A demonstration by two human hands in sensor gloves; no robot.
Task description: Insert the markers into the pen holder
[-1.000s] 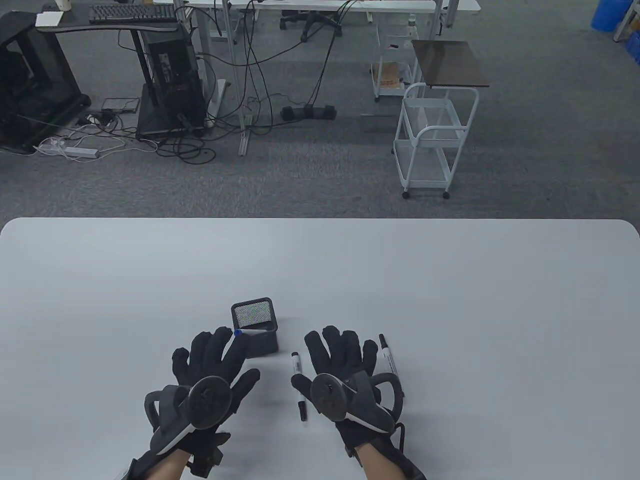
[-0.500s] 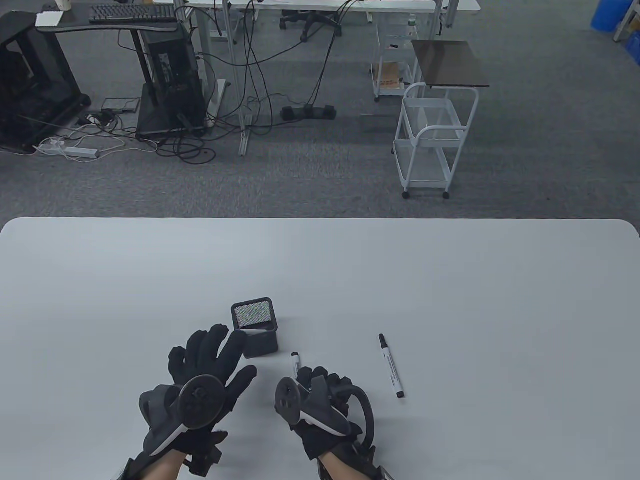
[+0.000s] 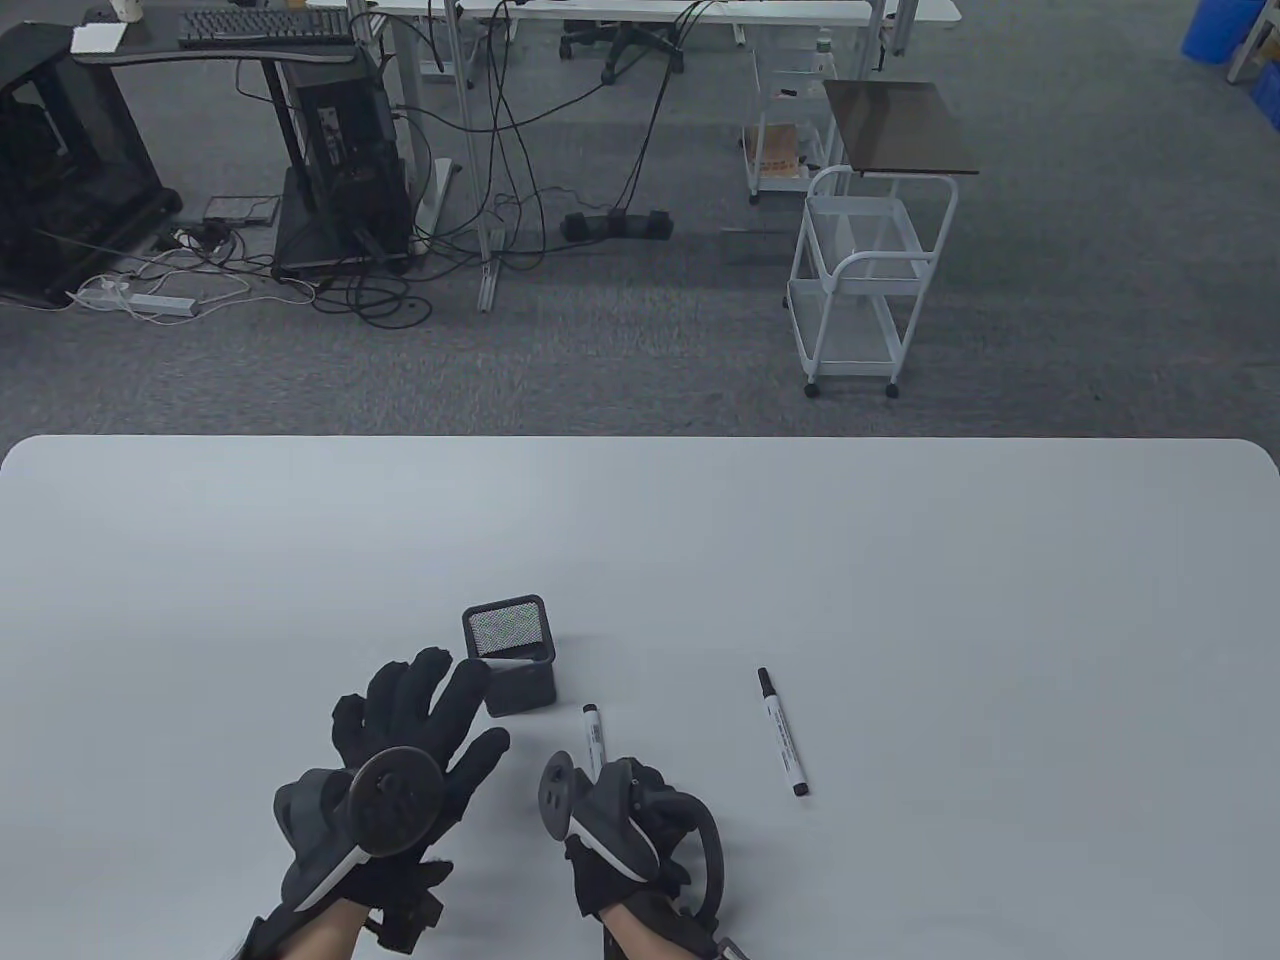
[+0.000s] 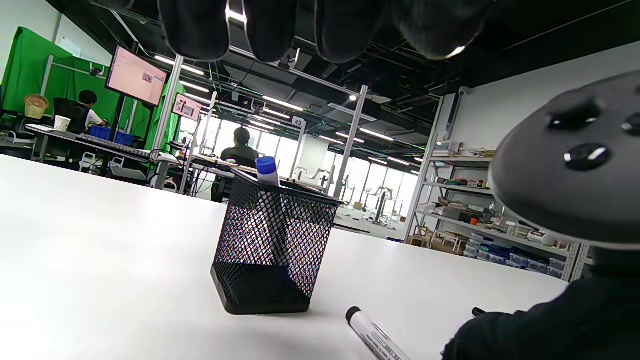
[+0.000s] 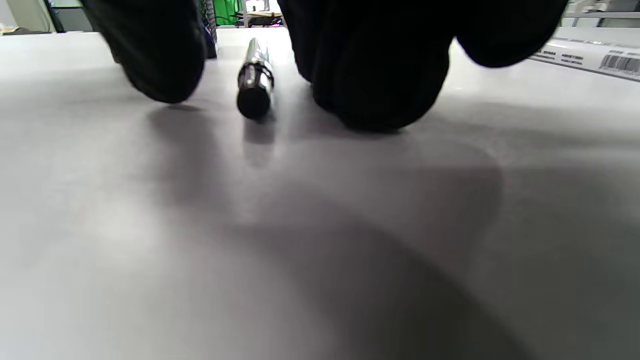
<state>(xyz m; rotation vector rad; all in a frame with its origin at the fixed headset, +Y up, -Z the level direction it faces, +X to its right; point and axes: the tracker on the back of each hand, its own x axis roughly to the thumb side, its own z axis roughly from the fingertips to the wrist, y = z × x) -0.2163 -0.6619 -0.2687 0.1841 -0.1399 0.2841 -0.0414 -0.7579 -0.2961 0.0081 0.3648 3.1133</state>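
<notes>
**Closing on marker 2 of 3**

Right hand (image 3: 625, 830) now dropped and curled over the near marker (image 3: 593, 728), thumb and fingers (image 5: 370, 75) straddling its barrel (image 5: 255, 80) with a narrow gap; contact not yet clear. Left hand (image 3: 400, 760) spread wide, drawn back a little from the pen holder (image 3: 510, 655) just ahead of its fingertips. 1 blue-capped marker (image 4: 267, 170) already inside. Far marker (image 3: 783, 732) untouched, well right of the fingers. Pinch and lift likely next.

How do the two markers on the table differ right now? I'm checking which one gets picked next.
The near marker lies partly under the right hand, fingers on either side of it; the far marker lies untouched. The near marker is closer to the holder; the far marker sits further right. Both are white with black caps and lie flat.
</notes>
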